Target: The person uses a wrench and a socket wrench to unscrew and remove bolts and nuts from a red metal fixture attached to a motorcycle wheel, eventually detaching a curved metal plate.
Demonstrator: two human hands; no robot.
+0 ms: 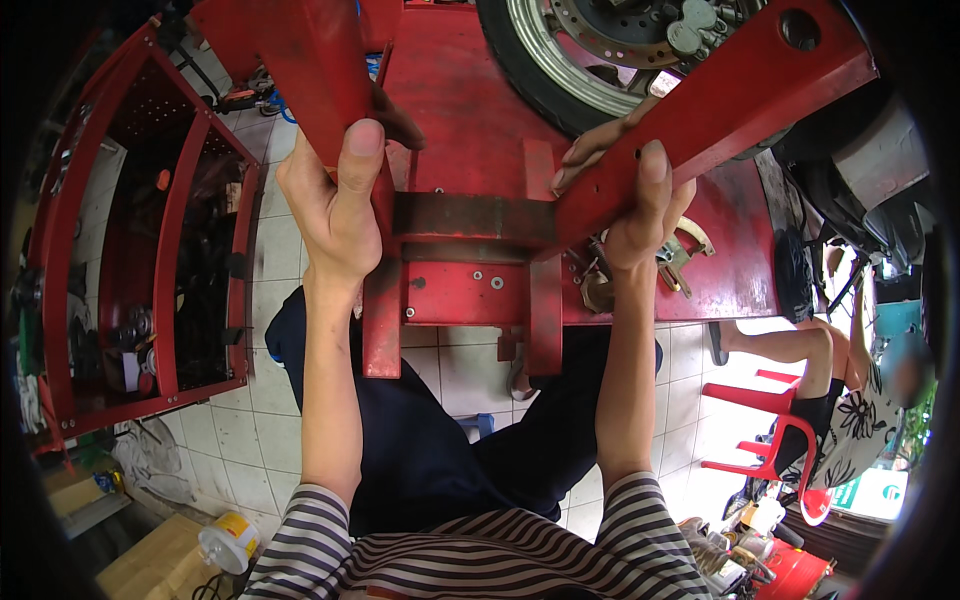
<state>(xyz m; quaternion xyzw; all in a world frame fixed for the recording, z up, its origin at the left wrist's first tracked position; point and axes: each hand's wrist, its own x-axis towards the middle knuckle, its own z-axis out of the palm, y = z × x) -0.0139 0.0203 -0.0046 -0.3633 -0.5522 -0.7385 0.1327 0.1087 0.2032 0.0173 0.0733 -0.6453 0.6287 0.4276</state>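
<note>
A heavy red metal stand point(474, 216) with two thick uprights, a worn crossbar and two short feet is between my hands, over the near end of a red metal table point(450, 305). My left hand point(335, 215) wraps round the left upright, thumb along its near face. Round the right upright closes my right hand point(640, 225), with its fingers reaching behind. The uprights lean apart toward the top of the view. Several nuts and washers point(497, 283) lie on the table under the crossbar. Brass-coloured metal parts point(680, 262) sit beside my right wrist.
A motorcycle wheel point(560, 70) with a brake disc stands beyond the right upright. An open red shelf cabinet point(165, 230) is at left. At right, a person point(830, 400) sits on a red plastic chair point(765, 455). A white tub point(228, 540) stands lower left.
</note>
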